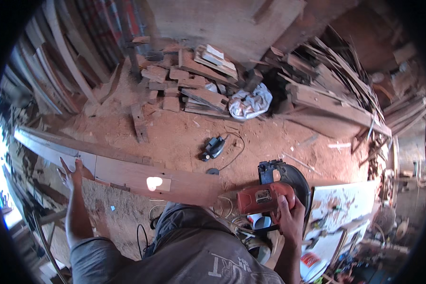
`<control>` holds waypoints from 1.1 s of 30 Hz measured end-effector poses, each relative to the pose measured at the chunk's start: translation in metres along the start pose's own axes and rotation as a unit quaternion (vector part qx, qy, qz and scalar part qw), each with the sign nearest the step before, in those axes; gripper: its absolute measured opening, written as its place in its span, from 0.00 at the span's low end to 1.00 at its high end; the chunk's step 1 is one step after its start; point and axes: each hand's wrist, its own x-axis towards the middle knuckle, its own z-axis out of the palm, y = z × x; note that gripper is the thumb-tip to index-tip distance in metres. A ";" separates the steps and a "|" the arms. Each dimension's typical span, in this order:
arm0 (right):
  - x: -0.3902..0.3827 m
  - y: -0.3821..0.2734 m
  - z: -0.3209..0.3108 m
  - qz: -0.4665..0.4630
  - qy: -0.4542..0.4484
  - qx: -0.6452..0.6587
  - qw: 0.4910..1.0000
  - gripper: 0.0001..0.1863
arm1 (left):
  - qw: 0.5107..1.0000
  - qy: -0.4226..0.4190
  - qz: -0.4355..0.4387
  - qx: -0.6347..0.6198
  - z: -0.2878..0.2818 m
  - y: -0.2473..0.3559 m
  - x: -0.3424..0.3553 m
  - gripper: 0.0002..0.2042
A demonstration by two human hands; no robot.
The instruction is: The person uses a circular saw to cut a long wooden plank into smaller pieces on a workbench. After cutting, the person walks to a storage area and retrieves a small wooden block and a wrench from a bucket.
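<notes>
The red-bodied power saw with a black round guard [258, 199] sits between 4 and 5 o'clock of the view's centre, raised just beside the end of the long reddish-brown flat wooden plank [194, 188]; the right grip [291, 213] is wrapped around its rear handle. Toward 9 o'clock along the plank, the left grip [73, 177] has its fingers spread, apparently resting on the wood. To manage this well, I would keep that palm flat and well apart from the saw, turn the guarded side away from the body, and hold the wrist firm under the weight. Counted: 1 saw; 1 plank, though a seam could mean 2 pieces; 2 grips; at 10 o'clock from the saw, 1 black corded power tool [214, 148]; near 12, 1 crumpled silvery-white plastic bag [251, 101]; at 3, 1 stained white flat panel [350, 194]. The stacked brown wooden offcuts [171, 103] overlap too much to count.
</notes>
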 end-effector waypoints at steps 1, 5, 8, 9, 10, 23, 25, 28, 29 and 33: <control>0.025 -0.009 0.000 -0.027 -0.032 -0.032 0.999 0.16 | 0.996 0.073 0.005 -0.045 0.003 -0.016 -0.012 0.46; 0.101 -0.047 -0.014 -0.105 -0.079 -0.139 0.982 0.17 | 0.934 0.094 -0.243 -0.246 0.034 0.007 -0.128 0.46; 0.157 -0.060 -0.025 -0.128 -0.110 -0.153 0.974 0.16 | 0.808 0.098 -0.300 -0.498 0.009 0.065 -0.262 0.43; 0.177 -0.063 -0.025 -0.142 -0.139 -0.170 0.965 0.15 | 0.774 0.103 -0.276 -0.561 0.008 0.055 -0.301 0.42; 0.197 -0.066 -0.032 -0.140 -0.162 -0.175 0.961 0.15 | 0.756 0.078 -0.265 -0.594 0.004 0.092 -0.355 0.40; 0.400 -0.091 0.023 -0.253 -0.482 -0.303 0.782 0.21 | 0.649 -0.033 -0.471 -0.596 -0.149 0.381 -0.479 0.44; 0.403 -0.106 0.023 -0.258 -0.511 -0.302 0.762 0.21 | 0.639 0.015 -0.475 -0.605 -0.148 0.392 -0.475 0.41; 0.388 -0.152 0.034 -0.201 -0.547 -0.301 0.754 0.21 | 0.672 0.044 -0.452 -0.585 -0.135 0.391 -0.475 0.39; 0.400 -0.153 0.041 -0.204 -0.555 -0.293 0.751 0.21 | 0.688 0.056 -0.432 -0.581 -0.131 0.390 -0.477 0.37; 0.384 -0.174 0.074 -0.246 -0.566 -0.310 0.724 0.23 | 0.653 0.055 -0.425 -0.624 -0.128 0.397 -0.483 0.37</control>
